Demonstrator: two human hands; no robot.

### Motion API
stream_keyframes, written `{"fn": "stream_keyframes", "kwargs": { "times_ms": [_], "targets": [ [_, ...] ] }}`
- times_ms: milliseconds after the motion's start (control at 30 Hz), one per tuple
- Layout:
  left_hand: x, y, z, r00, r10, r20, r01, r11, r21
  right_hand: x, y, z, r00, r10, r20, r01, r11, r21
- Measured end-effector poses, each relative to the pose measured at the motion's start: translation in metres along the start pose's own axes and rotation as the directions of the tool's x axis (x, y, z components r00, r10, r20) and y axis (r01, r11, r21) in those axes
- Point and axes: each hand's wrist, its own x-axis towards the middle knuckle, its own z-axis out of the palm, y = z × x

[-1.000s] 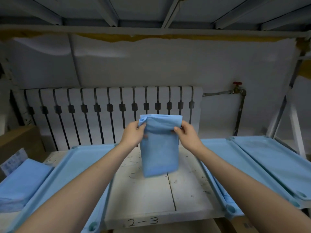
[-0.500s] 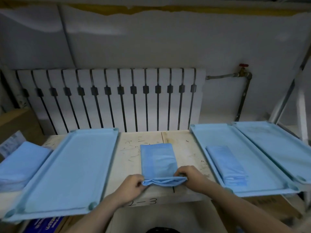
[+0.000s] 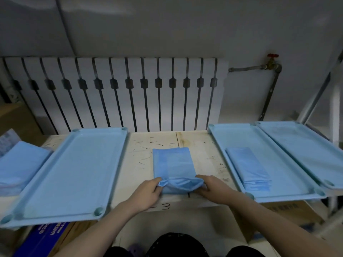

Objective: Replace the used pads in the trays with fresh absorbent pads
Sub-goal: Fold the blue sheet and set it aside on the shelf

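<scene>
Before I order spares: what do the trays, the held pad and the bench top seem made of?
Trays: probably moulded plastic, matte pale blue, rounded rims. Pad: thin nonwoven or paper, perhaps; it folds limply. Bench top: likely pale wood, scuffed, with a plank seam.

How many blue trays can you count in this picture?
3. The left tray lies left of centre; the middle tray, right of centre, holds a folded pad; the right tray runs out of frame. Others may lie out of view.
</scene>
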Motion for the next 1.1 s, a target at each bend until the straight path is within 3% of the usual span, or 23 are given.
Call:
{"fn": "stream_keyframes", "kwargs": {
  "times_ms": [267,533,600,667,733,800,833,900,967,1100],
  "targets": [
    [0.029,0.008,-0.006,0.949,-0.230,-0.215,0.218,0.973,-0.078,0.030,-0.007,0.001,0.931,0.306,-0.197,-0.291,0.951,0.103],
    [0.050,0.003,0.005,0.861,-0.408,-0.303,0.385,0.913,-0.135,0.069,-0.009,0.012,0.859,0.482,-0.175,-0.493,0.870,-0.026],
    [0.049,0.005,0.004,0.853,-0.402,-0.332,0.413,0.910,-0.039,0.072,-0.009,0.016,0.857,0.491,-0.158,-0.508,0.857,-0.091],
    [0.046,0.007,0.004,0.889,-0.253,-0.381,0.366,0.893,0.261,0.073,-0.011,0.020,0.853,0.492,-0.171,-0.513,0.852,-0.108],
    [0.046,0.004,0.010,0.957,-0.039,-0.286,0.165,0.887,0.431,0.074,-0.018,0.020,0.844,0.489,-0.218,-0.520,0.846,-0.118],
    [0.047,-0.002,0.019,0.997,0.021,-0.069,0.012,0.895,0.447,0.072,-0.023,0.021,0.879,0.361,-0.312,-0.435,0.874,-0.216],
    [0.048,-0.005,0.024,0.999,-0.022,0.024,0.009,0.903,0.430,0.071,-0.024,0.023,0.917,0.244,-0.316,-0.335,0.901,-0.276],
    [0.051,-0.009,0.029,0.985,-0.122,0.122,0.067,0.921,0.385,0.066,-0.020,0.030,0.981,0.075,-0.178,-0.127,0.944,-0.304],
    [0.054,-0.009,0.027,0.975,-0.164,0.150,0.101,0.928,0.358,0.063,-0.012,0.036,0.992,0.124,-0.004,-0.120,0.955,-0.269],
    [0.051,-0.017,0.015,0.953,-0.265,0.148,0.206,0.922,0.328,0.056,0.005,0.034,0.963,0.257,0.084,-0.224,0.932,-0.284]
  ]
}}
